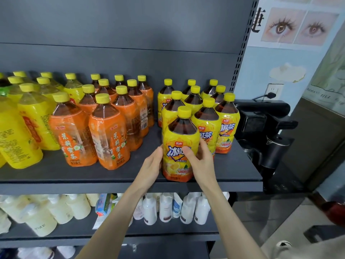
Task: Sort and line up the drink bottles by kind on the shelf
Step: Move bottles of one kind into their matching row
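A yellow-labelled iced tea bottle (pixel 178 144) with a yellow cap stands upright near the front edge of the dark shelf (pixel 130 181). My left hand (pixel 151 167) touches its left side, and my right hand (pixel 200 161) wraps its right side with the thumb across the label. Behind it stand several more bottles of the same iced tea (pixel 207 116) in rows. To the left is a group of orange-labelled tea bottles (pixel 110 131). Further left are yellow juice bottles (pixel 35 116).
A lower shelf (pixel 130 234) holds several white and cream bottles (pixel 149 208). A black machine (pixel 267 131) stands just right of the shelf end. The slotted shelf upright (pixel 240 58) rises at the back right. A bare strip of shelf lies between the orange and yellow groups.
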The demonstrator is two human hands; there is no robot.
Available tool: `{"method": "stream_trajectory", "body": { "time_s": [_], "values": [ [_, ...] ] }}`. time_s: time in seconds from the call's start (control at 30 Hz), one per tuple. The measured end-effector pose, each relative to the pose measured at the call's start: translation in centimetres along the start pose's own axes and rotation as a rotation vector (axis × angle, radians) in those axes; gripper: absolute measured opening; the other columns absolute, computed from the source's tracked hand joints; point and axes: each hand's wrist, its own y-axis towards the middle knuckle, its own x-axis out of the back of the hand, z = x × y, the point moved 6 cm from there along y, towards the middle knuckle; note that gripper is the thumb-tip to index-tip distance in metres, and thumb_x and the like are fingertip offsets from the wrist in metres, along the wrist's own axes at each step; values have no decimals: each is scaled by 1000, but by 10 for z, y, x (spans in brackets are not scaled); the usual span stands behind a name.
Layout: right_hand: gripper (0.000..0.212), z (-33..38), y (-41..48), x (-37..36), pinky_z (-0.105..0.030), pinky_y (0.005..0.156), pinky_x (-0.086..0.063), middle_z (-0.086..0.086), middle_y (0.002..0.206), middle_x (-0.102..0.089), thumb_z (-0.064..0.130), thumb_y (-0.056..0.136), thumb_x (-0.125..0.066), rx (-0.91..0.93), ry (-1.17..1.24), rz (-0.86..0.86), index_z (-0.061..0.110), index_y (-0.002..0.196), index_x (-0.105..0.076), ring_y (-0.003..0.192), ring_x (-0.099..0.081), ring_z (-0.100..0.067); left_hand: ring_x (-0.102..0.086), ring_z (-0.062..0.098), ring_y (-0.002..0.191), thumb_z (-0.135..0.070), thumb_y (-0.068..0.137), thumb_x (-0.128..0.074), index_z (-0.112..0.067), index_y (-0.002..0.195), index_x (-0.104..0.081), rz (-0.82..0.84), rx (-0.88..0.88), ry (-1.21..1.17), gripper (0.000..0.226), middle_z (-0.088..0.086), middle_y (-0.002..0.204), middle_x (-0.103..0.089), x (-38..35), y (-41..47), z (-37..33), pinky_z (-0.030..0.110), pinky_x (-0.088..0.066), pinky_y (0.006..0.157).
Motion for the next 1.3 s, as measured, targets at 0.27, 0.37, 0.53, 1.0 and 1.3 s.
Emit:
{"method": "stream_trajectory", "body": {
  "time_s": [0.27, 0.37, 0.53, 1.0, 1.3],
  "values": [
    [84, -7, -7, 48, -45, 94, -53, 3, 124, -64, 59, 66, -72, -5, -45, -197, 21, 136, -46, 113, -62, -14, -47, 14, 123, -32, 92, -58, -14, 140, -36, -226, -40, 148, 56, 4, 142, -43, 19, 51, 0, 26, -42, 98],
    [81, -7, -6, 55, -44, 94, -53, 3, 123, -64, 56, 68, -70, 4, -35, -218, 19, 136, -45, 112, -62, -14, -36, 16, 133, -30, 87, -66, -15, 148, -20, -205, -32, 151, 78, 4, 150, -32, 15, 77, -1, 32, -37, 105],
    [67, -8, -5, 54, -37, 90, -55, 6, 119, -65, 44, 77, -67, 27, -39, -226, 19, 135, -46, 109, -63, -12, -50, 12, 114, -22, 81, -73, -13, 147, -24, -174, -34, 135, 82, 2, 135, -48, 16, 100, 5, 27, -45, 91],
    [71, -17, 8, 48, -23, 81, -53, 10, 119, -64, 49, 78, -63, 80, -35, -268, 20, 139, -43, 108, -63, -9, -46, 22, 127, -63, 72, -67, -24, 142, -38, -241, -55, 307, 85, 8, 138, -47, 58, 131, 23, 43, -38, 109],
    [68, -21, 18, 46, -21, 81, -52, 16, 114, -66, 52, 77, -60, 120, -42, -288, 18, 135, -46, 107, -63, -9, -53, 23, 120, -25, 90, -63, -12, 142, -36, -249, -22, 210, 60, 10, 134, -54, 48, 155, 24, 41, -46, 100]
  ]
}}
